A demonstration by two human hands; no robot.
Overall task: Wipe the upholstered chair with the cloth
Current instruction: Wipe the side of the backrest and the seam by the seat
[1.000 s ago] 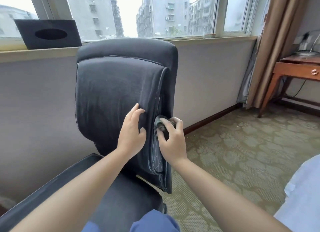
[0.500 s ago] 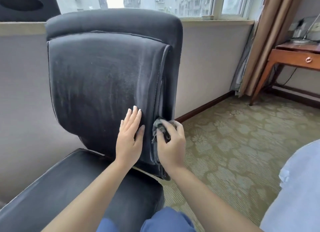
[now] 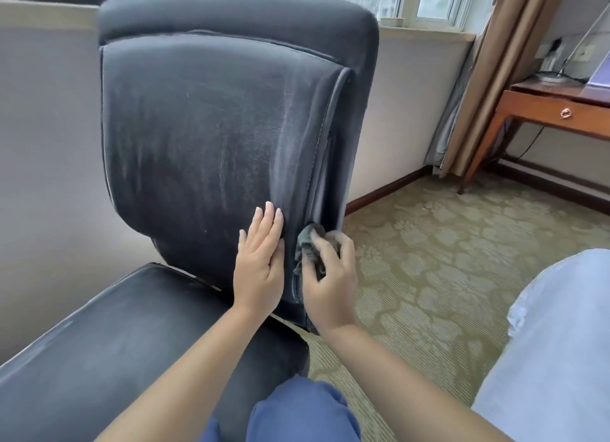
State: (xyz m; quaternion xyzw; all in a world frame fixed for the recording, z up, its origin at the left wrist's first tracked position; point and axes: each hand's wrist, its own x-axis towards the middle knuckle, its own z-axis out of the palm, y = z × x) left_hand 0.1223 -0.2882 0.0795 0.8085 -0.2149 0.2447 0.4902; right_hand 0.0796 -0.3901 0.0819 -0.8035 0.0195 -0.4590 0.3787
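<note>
A dark grey upholstered chair (image 3: 204, 138) fills the left and middle of the view, its backrest upright and its seat low at the left. My left hand (image 3: 260, 263) lies flat with straight fingers on the lower right part of the backrest. My right hand (image 3: 330, 276) grips a bunched grey cloth (image 3: 308, 243) and holds it against the backrest's right side seam, near the bottom. Part of the cloth is hidden under my fingers.
A wall and window sill (image 3: 425, 32) run behind the chair. A wooden desk (image 3: 554, 108) stands at the right beside a tan curtain (image 3: 495, 78). Patterned carpet (image 3: 445, 260) covers the floor. A pale blue fabric surface (image 3: 558, 359) sits at the lower right.
Both hands have slid down the backrest's right side toward its bottom. The left fingers went from curled at the edge to flat. The camera has moved closer and lower.
</note>
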